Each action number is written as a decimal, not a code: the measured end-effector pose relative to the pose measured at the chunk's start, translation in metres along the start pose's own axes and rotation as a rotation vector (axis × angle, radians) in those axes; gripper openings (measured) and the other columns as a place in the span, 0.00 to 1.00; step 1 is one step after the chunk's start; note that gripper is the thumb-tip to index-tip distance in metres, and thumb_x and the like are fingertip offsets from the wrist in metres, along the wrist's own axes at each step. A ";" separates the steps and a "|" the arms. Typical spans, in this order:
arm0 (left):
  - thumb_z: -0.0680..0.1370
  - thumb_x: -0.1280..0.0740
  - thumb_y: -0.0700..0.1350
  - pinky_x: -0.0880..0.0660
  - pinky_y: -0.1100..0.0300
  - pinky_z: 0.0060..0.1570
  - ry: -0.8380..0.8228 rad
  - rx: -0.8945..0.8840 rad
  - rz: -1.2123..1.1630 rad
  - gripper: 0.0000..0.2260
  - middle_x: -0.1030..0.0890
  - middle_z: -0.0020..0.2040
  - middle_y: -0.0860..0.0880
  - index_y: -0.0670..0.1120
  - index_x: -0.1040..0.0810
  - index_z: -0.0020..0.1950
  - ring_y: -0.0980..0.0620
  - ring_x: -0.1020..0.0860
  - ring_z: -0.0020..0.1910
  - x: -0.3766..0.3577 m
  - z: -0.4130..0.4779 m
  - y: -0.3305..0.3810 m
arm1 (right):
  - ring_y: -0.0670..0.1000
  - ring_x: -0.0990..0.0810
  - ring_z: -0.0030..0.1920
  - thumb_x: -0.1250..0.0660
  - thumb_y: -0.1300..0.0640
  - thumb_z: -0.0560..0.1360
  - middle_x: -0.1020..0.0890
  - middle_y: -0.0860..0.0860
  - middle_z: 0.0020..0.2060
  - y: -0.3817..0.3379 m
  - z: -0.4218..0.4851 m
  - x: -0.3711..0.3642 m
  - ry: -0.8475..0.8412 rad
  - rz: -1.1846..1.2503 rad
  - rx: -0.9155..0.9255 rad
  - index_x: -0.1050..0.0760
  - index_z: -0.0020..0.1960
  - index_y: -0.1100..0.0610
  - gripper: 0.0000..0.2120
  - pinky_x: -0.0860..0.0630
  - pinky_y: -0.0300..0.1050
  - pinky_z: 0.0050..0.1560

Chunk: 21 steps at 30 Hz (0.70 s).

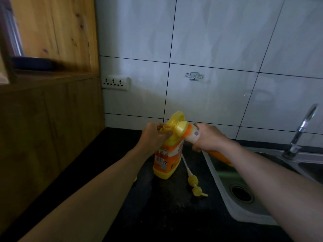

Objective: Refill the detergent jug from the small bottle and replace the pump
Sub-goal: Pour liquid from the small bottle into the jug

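Observation:
A yellow detergent jug point(165, 165) with an orange label stands upright on the black countertop point(167, 215). My left hand point(153, 136) grips its shoulder beside the open mouth point(165, 128). My right hand point(208, 137) holds the small bottle point(191, 134), which is white and orange with a yellow cone top. The bottle lies tilted, its threaded neck point(173, 122) pointing left just above the jug's mouth. The yellow pump point(194, 185) lies on the counter right of the jug, its white tube running back toward the jug's base.
A steel sink point(232, 173) with a drain and a faucet point(302, 130) is at the right. A wooden cabinet point(49, 109) walls off the left side. A socket strip point(115, 83) sits on the tiled wall. A small yellow piece point(135, 179) peeks out beside my left forearm.

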<state>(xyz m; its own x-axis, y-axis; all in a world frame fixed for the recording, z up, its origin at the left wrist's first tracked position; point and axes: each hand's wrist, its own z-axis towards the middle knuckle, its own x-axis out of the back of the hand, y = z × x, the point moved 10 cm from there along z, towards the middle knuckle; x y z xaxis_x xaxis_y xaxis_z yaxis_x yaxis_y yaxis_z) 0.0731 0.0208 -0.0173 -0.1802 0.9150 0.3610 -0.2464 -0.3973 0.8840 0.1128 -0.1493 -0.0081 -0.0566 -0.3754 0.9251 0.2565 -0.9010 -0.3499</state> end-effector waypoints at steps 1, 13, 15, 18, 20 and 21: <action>0.77 0.33 0.45 0.23 0.45 0.57 -0.005 0.000 -0.002 0.15 0.20 0.57 0.43 0.42 0.25 0.61 0.47 0.21 0.57 0.000 0.000 0.000 | 0.45 0.28 0.37 0.23 0.58 0.58 0.25 0.44 0.38 0.000 0.000 0.000 -0.002 -0.004 -0.002 0.32 0.42 0.44 0.22 0.30 0.43 0.35; 0.78 0.35 0.43 0.23 0.49 0.55 -0.029 0.002 -0.035 0.14 0.20 0.57 0.43 0.42 0.24 0.63 0.46 0.22 0.57 -0.001 0.000 -0.003 | 0.52 0.25 0.43 0.22 0.57 0.59 0.23 0.48 0.42 -0.005 0.003 0.003 -0.007 -0.083 -0.010 0.28 0.51 0.48 0.24 0.29 0.45 0.39; 0.78 0.35 0.43 0.23 0.50 0.55 -0.026 -0.001 -0.034 0.15 0.21 0.58 0.43 0.42 0.25 0.64 0.46 0.22 0.57 0.000 0.000 -0.003 | 0.52 0.24 0.43 0.22 0.57 0.60 0.23 0.49 0.42 -0.008 0.002 0.004 -0.005 -0.103 -0.010 0.29 0.50 0.47 0.24 0.29 0.45 0.40; 0.78 0.35 0.43 0.23 0.49 0.56 -0.030 0.001 -0.037 0.15 0.21 0.58 0.43 0.42 0.25 0.64 0.46 0.22 0.58 -0.001 0.001 -0.004 | 0.52 0.25 0.45 0.22 0.57 0.61 0.24 0.49 0.44 -0.010 0.001 0.007 -0.002 -0.127 -0.015 0.31 0.51 0.47 0.25 0.28 0.46 0.41; 0.78 0.35 0.43 0.23 0.50 0.55 -0.032 0.005 -0.034 0.14 0.21 0.58 0.43 0.43 0.25 0.63 0.47 0.22 0.58 -0.001 0.002 -0.005 | 0.53 0.25 0.45 0.22 0.57 0.61 0.24 0.49 0.44 -0.010 0.000 0.009 -0.002 -0.143 -0.023 0.31 0.52 0.47 0.25 0.27 0.47 0.42; 0.78 0.35 0.43 0.24 0.51 0.54 -0.032 0.004 -0.031 0.14 0.21 0.58 0.44 0.43 0.25 0.63 0.47 0.23 0.58 -0.001 0.002 -0.005 | 0.53 0.24 0.46 0.22 0.57 0.61 0.23 0.50 0.45 -0.010 0.000 0.010 -0.003 -0.150 -0.026 0.30 0.53 0.47 0.26 0.27 0.48 0.43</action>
<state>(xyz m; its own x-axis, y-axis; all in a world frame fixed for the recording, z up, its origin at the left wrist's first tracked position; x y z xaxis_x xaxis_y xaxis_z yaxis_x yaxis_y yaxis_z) 0.0767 0.0221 -0.0218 -0.1420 0.9287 0.3425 -0.2478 -0.3683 0.8961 0.1100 -0.1437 0.0043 -0.0895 -0.2355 0.9678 0.2203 -0.9523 -0.2113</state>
